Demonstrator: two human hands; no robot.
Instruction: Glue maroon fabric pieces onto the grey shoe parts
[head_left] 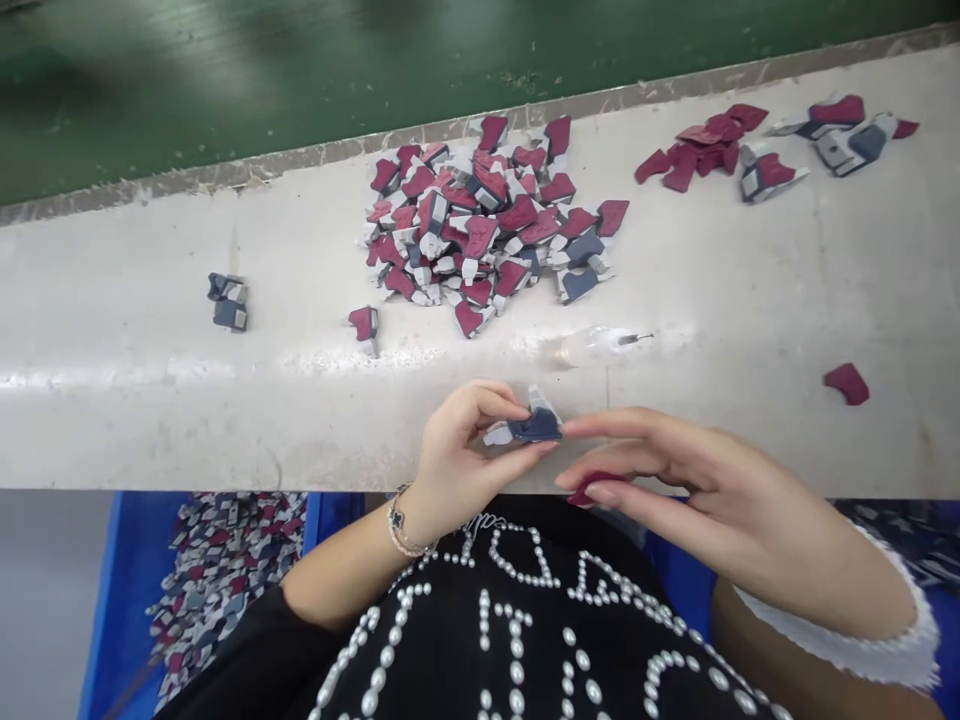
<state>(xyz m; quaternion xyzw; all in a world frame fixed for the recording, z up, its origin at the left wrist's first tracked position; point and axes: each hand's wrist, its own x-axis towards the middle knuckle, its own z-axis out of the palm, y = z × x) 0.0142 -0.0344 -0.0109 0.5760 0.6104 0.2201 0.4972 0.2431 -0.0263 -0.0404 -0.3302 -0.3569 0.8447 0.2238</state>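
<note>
Between the thumb and fingers of my left hand (pixel 457 455) is a small blue and white plastic piece (pixel 536 424), held over the front edge of the white worktable (pixel 300 420). My right hand (pixel 675 470) pinches a dark red piece (pixel 592 488) between thumb and fingers, just below and right of the blue piece. Its index fingertip touches or nearly touches the blue piece's right end. A large pile of red, white and blue pieces (pixel 480 235) lies beyond my hands.
A small clear bottle with a thin metal tip (pixel 592 346) lies beyond my hands. Red pieces (pixel 701 145) and blue-white pieces (pixel 855 145) are at the back right; one red piece (pixel 847 383) is nearer. Two blue pieces (pixel 228 302) lie left. A blue bin (pixel 112 600) holds many pieces below.
</note>
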